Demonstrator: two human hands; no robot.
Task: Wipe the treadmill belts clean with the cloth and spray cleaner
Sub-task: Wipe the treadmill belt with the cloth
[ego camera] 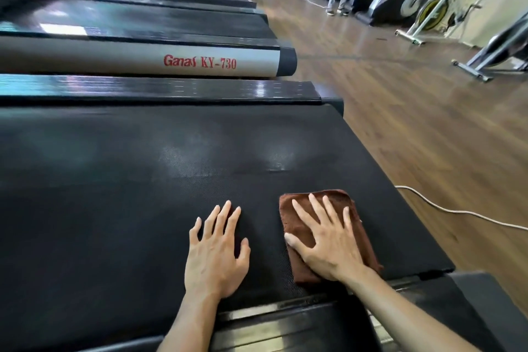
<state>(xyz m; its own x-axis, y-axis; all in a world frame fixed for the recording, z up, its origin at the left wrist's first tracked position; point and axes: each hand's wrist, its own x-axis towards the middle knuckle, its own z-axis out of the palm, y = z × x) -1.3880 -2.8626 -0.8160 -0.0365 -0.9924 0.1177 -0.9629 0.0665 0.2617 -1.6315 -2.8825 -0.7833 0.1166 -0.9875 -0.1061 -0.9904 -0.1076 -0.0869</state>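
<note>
The right hand (328, 246) is pressing flat, fingers spread straight, on the folded brown cloth (303, 226), which is lying on the black belt (143, 180) at lower right of the frame. The left hand (217, 254) is resting open on the belt just beside it. A white cable (457, 211) is trailing across the wooden floor (400, 94) at right.

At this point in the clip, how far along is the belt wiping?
Early to midway, by the look of it. Done: hard to tell; a sheen shows on the belt ahead of the hands. In hand: the right hand presses the cloth flat near the belt's end, the left hand rests bare beside it. Left: the other treadmills beyond. No spray bottle is visible.
</note>
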